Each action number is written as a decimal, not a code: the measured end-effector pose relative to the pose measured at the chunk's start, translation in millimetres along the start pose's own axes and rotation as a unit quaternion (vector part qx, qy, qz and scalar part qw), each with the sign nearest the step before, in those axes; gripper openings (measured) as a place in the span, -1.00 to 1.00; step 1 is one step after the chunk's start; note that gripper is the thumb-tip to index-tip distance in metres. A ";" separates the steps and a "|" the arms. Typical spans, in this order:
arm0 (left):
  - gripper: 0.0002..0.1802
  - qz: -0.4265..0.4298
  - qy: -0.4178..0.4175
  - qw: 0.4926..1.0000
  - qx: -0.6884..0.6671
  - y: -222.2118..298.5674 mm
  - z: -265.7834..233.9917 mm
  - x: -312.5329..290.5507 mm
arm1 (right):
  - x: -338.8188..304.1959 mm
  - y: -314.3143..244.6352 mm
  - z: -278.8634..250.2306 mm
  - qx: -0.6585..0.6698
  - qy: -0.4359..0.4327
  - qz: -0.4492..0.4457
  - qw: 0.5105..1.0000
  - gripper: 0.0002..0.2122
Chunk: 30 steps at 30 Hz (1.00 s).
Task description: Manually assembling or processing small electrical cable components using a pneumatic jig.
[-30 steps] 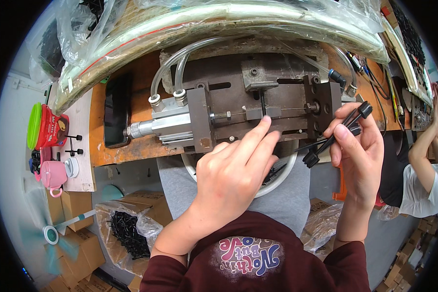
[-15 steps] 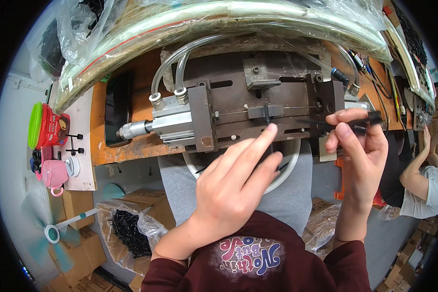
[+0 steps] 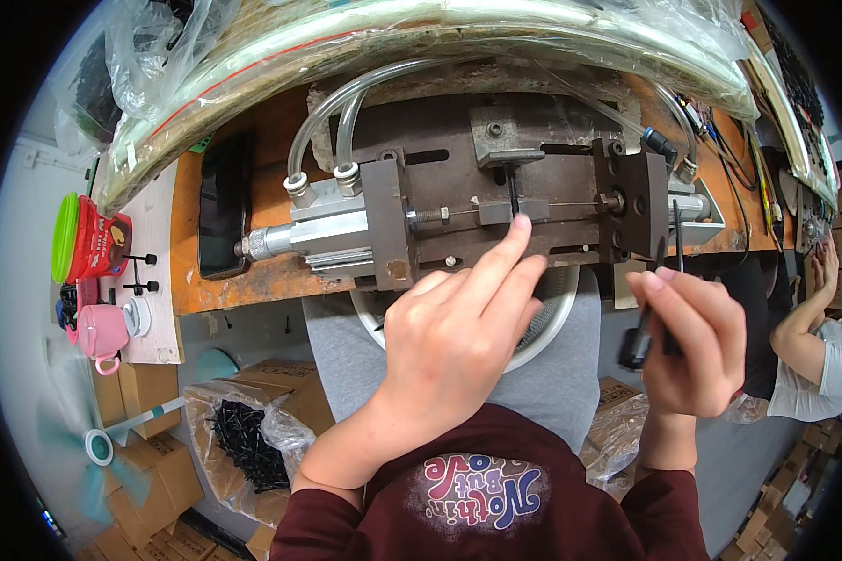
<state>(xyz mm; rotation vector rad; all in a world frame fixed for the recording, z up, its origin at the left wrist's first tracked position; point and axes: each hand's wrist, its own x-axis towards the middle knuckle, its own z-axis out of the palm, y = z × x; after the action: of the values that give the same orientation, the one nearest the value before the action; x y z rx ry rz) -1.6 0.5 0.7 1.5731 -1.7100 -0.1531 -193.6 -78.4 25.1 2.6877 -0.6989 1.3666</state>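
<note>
My left hand (image 3: 454, 341) reaches over the front of a dark metal fixture (image 3: 458, 178), index finger stretched out. Its fingertip is at the lower end of a thin black rod (image 3: 514, 187), which stands across a small grey block (image 3: 533, 212) in the fixture's middle. Thin pins point at this block from both sides. To the right, my right hand (image 3: 702, 341) is closed round a few black rods with thick heads (image 3: 634, 348). Their heads hang down and thin shafts stick up past the fingertips; the palm hides part of them.
Silver air cylinders (image 3: 332, 234) with clear hoses flank the fixture. A phone (image 3: 225, 210) lies on the bench's left. A pink cup (image 3: 103, 329) and red tub (image 3: 108, 245) stand further left. Below is a carton of black parts (image 3: 243, 444). Another person (image 3: 819, 355) sits at right.
My right hand has turned and lowered, so the black rods' heads now point down. Plungers on both sides of the fixture have come inward toward the grey block. My left hand has barely moved.
</note>
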 end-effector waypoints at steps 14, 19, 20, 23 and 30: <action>-0.66 0.030 0.040 0.999 0.019 -0.8 -5.3 -9.3 | -0.5 5.4 16.6 0.082 -0.008 0.032 0.996 -0.59; -0.70 0.047 0.014 0.994 0.100 -4.4 6.2 -5.5 | -1.0 3.7 11.6 0.151 -0.014 0.084 0.985 -0.61; -0.70 0.046 0.013 0.993 0.106 -3.5 5.4 -1.8 | -2.1 2.0 12.5 0.182 -0.003 0.104 0.978 -0.62; -0.69 0.044 0.002 0.992 0.117 -1.8 4.4 1.5 | -7.6 -3.0 14.9 0.280 0.032 0.174 0.943 -0.64; -0.65 0.037 -0.051 0.990 0.127 3.2 -10.6 5.2 | 2.9 -3.9 6.3 0.170 -0.090 0.142 0.971 -0.65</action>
<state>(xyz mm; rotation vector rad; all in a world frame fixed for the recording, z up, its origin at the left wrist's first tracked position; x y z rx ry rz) 2.7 1.0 12.1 1.7055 -1.9258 0.0228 -185.8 -77.5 24.1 3.1115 -0.9807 1.4288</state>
